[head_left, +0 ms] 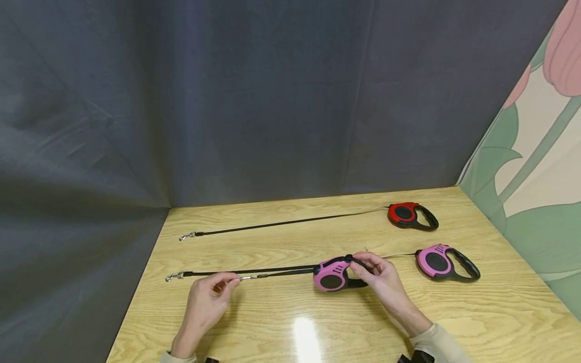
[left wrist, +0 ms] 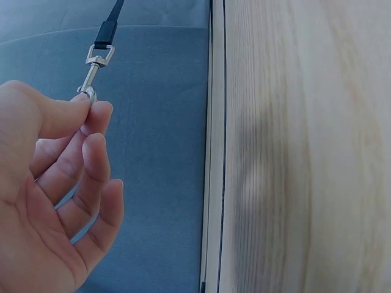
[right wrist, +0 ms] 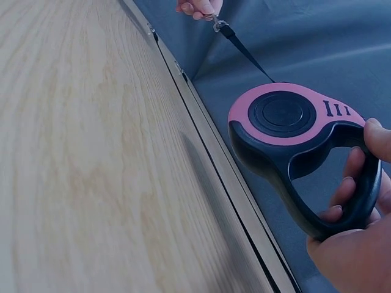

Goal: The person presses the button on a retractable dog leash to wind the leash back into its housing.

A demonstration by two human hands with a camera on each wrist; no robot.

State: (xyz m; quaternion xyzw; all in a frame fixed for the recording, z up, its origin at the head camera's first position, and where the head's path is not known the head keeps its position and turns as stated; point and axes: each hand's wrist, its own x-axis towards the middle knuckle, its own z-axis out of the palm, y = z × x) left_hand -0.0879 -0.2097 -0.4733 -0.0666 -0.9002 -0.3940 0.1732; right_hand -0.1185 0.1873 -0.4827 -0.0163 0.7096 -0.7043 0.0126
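Observation:
My right hand (head_left: 385, 285) grips the black handle of a pink retractable dog leash (head_left: 324, 281), held above the table. Its fingers pass through the handle loop in the right wrist view. Between thumb and forefinger my left hand (head_left: 204, 305) pinches the silver snap hook (left wrist: 91, 74) at the end of this leash's black strap (head_left: 290, 273). The strap runs fairly straight from hook to casing. Behind it lies a second pink retractable leash (head_left: 437, 263), its cord drawn out leftward to a metal hook (head_left: 174, 277). The held leash hides part of that cord.
Farther back a red retractable leash (head_left: 404, 214) lies on the wooden table (head_left: 254, 327), its strap stretched left to another snap hook (head_left: 187, 236). A dark grey cloth (head_left: 272, 101) hangs behind and at the left. A flower-patterned wall (head_left: 535, 201) borders the right side.

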